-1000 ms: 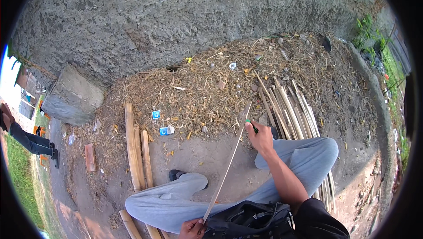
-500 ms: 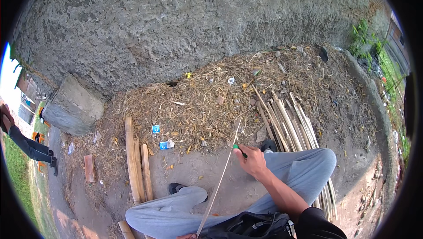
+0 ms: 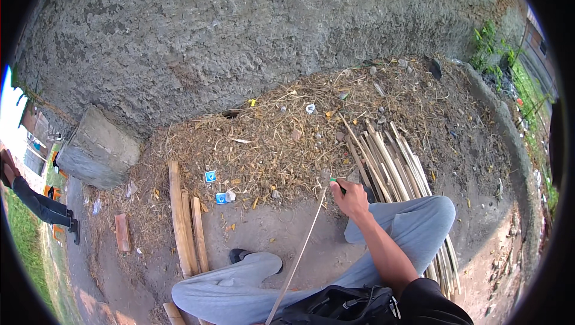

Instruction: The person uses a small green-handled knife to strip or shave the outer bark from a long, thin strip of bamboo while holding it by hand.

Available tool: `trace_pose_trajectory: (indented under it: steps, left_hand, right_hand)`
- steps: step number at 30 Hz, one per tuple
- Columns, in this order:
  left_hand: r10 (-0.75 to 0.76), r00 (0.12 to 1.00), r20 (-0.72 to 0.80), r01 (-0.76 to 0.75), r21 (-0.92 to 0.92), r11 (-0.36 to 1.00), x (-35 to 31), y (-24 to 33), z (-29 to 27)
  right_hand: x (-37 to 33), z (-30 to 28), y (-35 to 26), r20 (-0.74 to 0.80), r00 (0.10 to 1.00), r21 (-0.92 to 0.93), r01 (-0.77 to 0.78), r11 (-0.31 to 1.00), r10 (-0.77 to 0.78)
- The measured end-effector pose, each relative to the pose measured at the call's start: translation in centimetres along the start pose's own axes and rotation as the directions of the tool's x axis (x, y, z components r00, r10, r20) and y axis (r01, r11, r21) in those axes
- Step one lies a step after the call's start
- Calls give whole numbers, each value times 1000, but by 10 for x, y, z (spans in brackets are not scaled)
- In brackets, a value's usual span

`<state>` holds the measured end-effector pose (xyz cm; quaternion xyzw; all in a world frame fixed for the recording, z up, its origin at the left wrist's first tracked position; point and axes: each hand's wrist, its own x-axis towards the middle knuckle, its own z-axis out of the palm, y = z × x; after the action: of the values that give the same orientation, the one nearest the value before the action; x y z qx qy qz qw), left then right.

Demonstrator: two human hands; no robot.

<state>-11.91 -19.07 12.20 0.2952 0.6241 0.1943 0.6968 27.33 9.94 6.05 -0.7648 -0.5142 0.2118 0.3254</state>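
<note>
My right hand [image 3: 352, 198] is closed around a small green-and-black handled tool [image 3: 333, 180]; its kind is hard to make out, and its blade, if any, does not show. A long, thin, pale bamboo strip [image 3: 302, 244] runs slanting from beside that hand, between my legs, down to the lower edge. The strip's far end lies close to the green part of the tool; whether they touch I cannot tell. My left hand is out of the picture, beyond the lower edge where the strip's near end leaves it.
A stack of split bamboo strips [image 3: 392, 166] lies at the right, partly under my leg. Wider bamboo pieces [image 3: 178, 217] lie left. Dry shavings [image 3: 281, 145] cover the ground before a rough wall [image 3: 257, 37]. A brick [image 3: 122, 232], a concrete block [image 3: 102, 145] and a person [image 3: 42, 199] are farther left.
My right hand has moved away and slightly right with the tool, along the strip toward its far end. My left hand, barely visible at the lower edge before, has gone out of view.
</note>
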Motion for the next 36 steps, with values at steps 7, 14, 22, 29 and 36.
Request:
trace_pose_trajectory:
  steps: [7, 14, 22, 29, 36]
  left_hand:
    - [159, 983, -97, -139, 188, 972, -15, -11, -15]
    - [67, 972, -224, -69, -4, 998, 39, 41, 21]
    - [106, 994, 41, -96, -199, 975, 110, 112, 28]
    - [70, 912, 405, 85, -353, 932, 158, 139, 28]
    - [21, 941, 338, 94, -320, 943, 171, 134, 29]
  right_hand:
    - [31, 17, 57, -7, 971, 271, -227, 935, 238]
    - [-17, 61, 36, 573, 790, 309, -454, 836, 218]
    - [-38, 36, 1, 492, 871, -144, 75, 987, 6]
    - [-63, 41, -35, 315, 918, 319, 136, 938, -240]
    - [-69, 41, -45, 361, 926, 205, 34, 978, -108]
